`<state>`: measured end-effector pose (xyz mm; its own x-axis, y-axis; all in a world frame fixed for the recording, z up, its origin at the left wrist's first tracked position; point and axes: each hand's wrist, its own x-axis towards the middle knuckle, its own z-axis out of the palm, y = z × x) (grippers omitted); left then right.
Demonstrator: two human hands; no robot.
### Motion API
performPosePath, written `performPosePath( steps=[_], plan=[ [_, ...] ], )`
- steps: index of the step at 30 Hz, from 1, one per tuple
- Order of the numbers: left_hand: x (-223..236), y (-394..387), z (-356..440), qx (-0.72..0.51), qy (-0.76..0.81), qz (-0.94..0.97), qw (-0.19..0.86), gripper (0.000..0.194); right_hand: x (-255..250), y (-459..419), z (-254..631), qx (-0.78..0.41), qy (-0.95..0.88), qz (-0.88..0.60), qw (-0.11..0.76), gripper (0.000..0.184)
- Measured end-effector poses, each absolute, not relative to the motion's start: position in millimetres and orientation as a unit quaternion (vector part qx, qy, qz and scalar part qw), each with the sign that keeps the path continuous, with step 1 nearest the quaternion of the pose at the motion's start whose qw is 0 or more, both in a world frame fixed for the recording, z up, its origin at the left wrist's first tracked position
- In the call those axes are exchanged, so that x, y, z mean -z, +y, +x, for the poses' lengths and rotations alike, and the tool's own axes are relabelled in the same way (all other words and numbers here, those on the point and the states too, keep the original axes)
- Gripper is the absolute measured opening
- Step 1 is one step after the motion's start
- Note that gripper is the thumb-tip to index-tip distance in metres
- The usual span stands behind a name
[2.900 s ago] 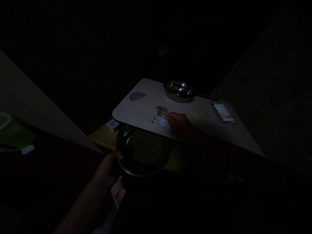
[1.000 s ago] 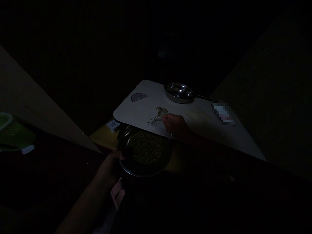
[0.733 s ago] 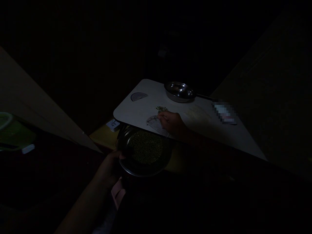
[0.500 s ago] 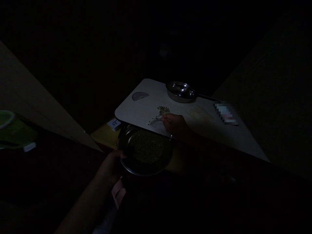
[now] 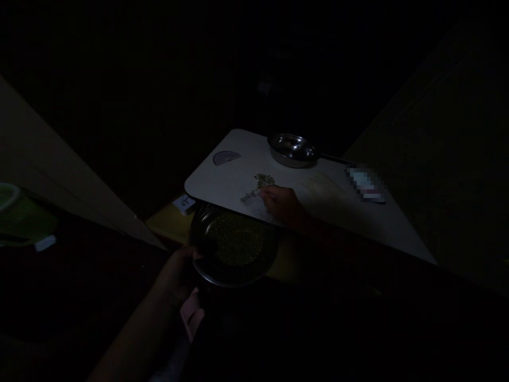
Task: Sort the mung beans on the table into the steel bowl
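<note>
My left hand (image 5: 177, 273) is shut on the rim of a round steel plate (image 5: 234, 277), which it holds tilted just below the board's front edge. A heap of small green grains, likely mung beans (image 5: 236, 240), lies in the plate. My right hand (image 5: 283, 206) rests on a white board (image 5: 222, 180), pinching a translucent half-round plastic piece (image 5: 252, 204). Scattered green grains (image 5: 261, 181) lie just beyond that piece. The dim light hides much of the plate's underside.
A steel pan (image 5: 292, 150) with a dark handle stands at the board's back. A flat half-round disc (image 5: 226, 157) lies back left. A blurred item (image 5: 365, 184) lies at the right. Below are a yellow surface (image 5: 167, 225) and a small white box (image 5: 183, 203). Beige panels flank the view.
My right hand has slid left with the translucent piece, which has tilted, and the grains on the board have shifted a little. My left hand and the plate have barely moved.
</note>
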<state>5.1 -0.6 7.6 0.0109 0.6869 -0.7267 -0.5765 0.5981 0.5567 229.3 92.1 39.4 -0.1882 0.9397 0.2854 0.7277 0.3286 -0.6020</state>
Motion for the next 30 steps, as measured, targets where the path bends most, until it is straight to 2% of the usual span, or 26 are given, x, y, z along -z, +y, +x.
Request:
performPosePath(
  steps=[10,18,30],
  plan=[
    [-7.7,-0.4,5.8,-0.437,0.548,0.069,0.71,0.018,-39.4,95.0,237.8,-0.147,-0.733,-0.581,0.323,0.023],
    [-3.5,-0.9,4.3,-0.438,0.534,0.073,0.719,0.016,-33.5,94.7,230.7,-0.155,-0.749,-0.541,0.349,0.021],
    [-11.8,-0.1,9.6,-0.434,0.549,0.06,0.711,0.016,-36.2,98.1,238.6,-0.136,-0.734,-0.579,0.328,0.023]
  ],
)
